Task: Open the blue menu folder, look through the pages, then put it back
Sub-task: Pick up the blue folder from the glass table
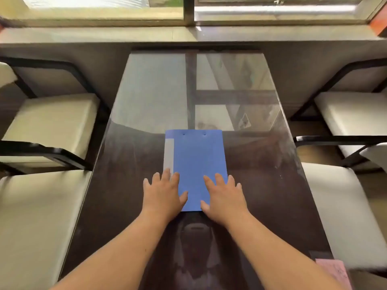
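The blue menu folder [196,162] lies closed and flat in the middle of the glossy dark table [134,164], with a pale grey spine strip along its left edge. My left hand [162,193] rests palm down on the folder's near left corner, fingers spread across the spine strip. Over the near right corner lies my right hand [224,197], also flat with its fingers apart. Neither hand grips the folder. Both near corners are hidden under my hands.
Cream-cushioned chairs with black frames stand on the left [48,122] and the right [354,114] of the table. A window sill [188,34] runs along the far end. A pink sheet [335,271] lies at the table's near right corner.
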The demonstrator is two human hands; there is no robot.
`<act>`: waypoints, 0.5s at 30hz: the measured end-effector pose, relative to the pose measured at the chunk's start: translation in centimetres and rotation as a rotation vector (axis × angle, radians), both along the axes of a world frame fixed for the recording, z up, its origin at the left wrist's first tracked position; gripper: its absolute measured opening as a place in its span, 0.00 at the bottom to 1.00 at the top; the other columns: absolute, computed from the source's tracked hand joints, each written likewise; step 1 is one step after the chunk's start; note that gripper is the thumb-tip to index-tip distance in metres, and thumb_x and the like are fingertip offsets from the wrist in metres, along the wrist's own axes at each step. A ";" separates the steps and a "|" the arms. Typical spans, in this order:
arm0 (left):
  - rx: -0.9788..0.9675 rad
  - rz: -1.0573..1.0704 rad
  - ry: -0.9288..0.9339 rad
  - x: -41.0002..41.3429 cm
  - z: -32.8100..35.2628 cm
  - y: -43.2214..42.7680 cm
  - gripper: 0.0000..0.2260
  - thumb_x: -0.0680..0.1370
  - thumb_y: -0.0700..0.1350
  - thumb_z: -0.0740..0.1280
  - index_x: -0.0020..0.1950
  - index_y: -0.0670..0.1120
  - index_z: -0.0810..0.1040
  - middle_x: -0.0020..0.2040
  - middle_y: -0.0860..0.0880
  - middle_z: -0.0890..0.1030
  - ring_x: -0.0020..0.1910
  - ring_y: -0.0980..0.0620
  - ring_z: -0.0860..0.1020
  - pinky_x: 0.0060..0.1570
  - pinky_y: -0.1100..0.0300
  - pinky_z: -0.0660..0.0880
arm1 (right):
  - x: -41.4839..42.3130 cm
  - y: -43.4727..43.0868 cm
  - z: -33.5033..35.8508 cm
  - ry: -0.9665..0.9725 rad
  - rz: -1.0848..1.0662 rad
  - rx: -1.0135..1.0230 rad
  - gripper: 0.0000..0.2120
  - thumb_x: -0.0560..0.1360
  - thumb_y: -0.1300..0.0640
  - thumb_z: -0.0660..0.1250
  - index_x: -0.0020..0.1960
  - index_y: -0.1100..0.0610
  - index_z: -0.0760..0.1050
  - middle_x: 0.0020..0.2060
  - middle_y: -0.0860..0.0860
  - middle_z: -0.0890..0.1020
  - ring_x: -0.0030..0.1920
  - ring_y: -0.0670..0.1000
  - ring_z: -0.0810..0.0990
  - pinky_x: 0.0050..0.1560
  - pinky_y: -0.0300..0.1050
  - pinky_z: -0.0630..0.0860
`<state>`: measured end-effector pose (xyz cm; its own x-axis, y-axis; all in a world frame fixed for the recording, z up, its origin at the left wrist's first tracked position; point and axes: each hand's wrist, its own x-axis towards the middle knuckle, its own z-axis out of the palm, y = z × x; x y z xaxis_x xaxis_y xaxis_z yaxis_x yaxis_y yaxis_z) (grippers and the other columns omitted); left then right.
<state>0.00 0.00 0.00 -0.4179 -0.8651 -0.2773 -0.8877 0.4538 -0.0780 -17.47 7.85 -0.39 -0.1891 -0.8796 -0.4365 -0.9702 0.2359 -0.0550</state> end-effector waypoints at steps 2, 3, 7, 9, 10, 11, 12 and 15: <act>0.050 0.060 0.001 -0.1 -0.8 0.3 0.32 0.78 0.67 0.59 0.77 0.52 0.64 0.81 0.47 0.66 0.65 0.41 0.75 0.59 0.43 0.74 | 0.2 -0.1 -0.8 -0.008 -0.022 0.028 0.39 0.78 0.35 0.59 0.84 0.47 0.52 0.81 0.56 0.62 0.73 0.74 0.66 0.68 0.69 0.71; 0.076 0.081 0.017 0.0 -1.5 0.6 0.31 0.79 0.66 0.60 0.77 0.51 0.64 0.80 0.47 0.66 0.62 0.41 0.77 0.54 0.46 0.75 | 0.3 0.0 -1.5 -0.017 -0.027 0.035 0.39 0.78 0.35 0.59 0.84 0.46 0.52 0.82 0.56 0.61 0.70 0.73 0.69 0.66 0.67 0.73; 0.213 0.253 0.210 0.3 -3.2 1.5 0.34 0.77 0.61 0.67 0.78 0.51 0.60 0.80 0.47 0.61 0.57 0.38 0.77 0.51 0.48 0.76 | 0.7 0.9 -3.2 -0.065 -0.059 0.060 0.38 0.78 0.37 0.59 0.84 0.45 0.51 0.83 0.57 0.59 0.62 0.68 0.76 0.57 0.57 0.78; 0.232 0.357 0.327 0.3 -3.3 1.4 0.37 0.76 0.57 0.71 0.80 0.49 0.59 0.79 0.46 0.61 0.58 0.35 0.76 0.54 0.47 0.76 | 0.8 1.0 -3.3 -0.062 -0.045 0.078 0.38 0.79 0.38 0.59 0.85 0.46 0.50 0.84 0.58 0.58 0.64 0.69 0.75 0.59 0.57 0.77; 0.248 0.426 0.385 0.2 -3.2 1.2 0.39 0.75 0.55 0.73 0.80 0.47 0.59 0.77 0.44 0.63 0.58 0.34 0.76 0.55 0.46 0.76 | 0.9 1.0 -3.3 -0.063 -0.043 0.084 0.38 0.79 0.38 0.58 0.85 0.46 0.50 0.84 0.58 0.57 0.65 0.69 0.74 0.60 0.57 0.77; 0.271 0.509 0.436 0.0 -3.1 1.0 0.39 0.74 0.54 0.74 0.80 0.46 0.59 0.75 0.42 0.65 0.60 0.34 0.76 0.57 0.45 0.75 | 0.9 0.9 -3.2 -0.064 -0.044 0.088 0.38 0.79 0.38 0.58 0.85 0.46 0.50 0.84 0.58 0.57 0.66 0.70 0.74 0.61 0.58 0.77; 0.297 0.597 0.481 -0.1 -3.1 0.7 0.40 0.74 0.53 0.74 0.80 0.45 0.59 0.74 0.40 0.67 0.62 0.33 0.76 0.58 0.45 0.75 | 1.0 0.9 -3.1 -0.068 -0.047 0.097 0.38 0.79 0.38 0.58 0.85 0.45 0.49 0.84 0.58 0.57 0.67 0.71 0.73 0.63 0.58 0.77; 0.356 0.735 0.524 -0.3 -2.8 -0.3 0.40 0.74 0.53 0.73 0.81 0.45 0.59 0.72 0.40 0.72 0.67 0.36 0.74 0.61 0.44 0.76 | 0.8 0.7 -2.9 -0.079 -0.062 0.107 0.38 0.79 0.39 0.58 0.85 0.46 0.49 0.84 0.59 0.57 0.68 0.72 0.72 0.64 0.60 0.77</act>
<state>-0.32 -0.32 -2.80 0.0482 -0.8611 -0.5061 -0.8423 -0.3074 0.4428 -16.63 8.59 -3.27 -0.2031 -0.8149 -0.5429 -0.9471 0.3041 -0.1022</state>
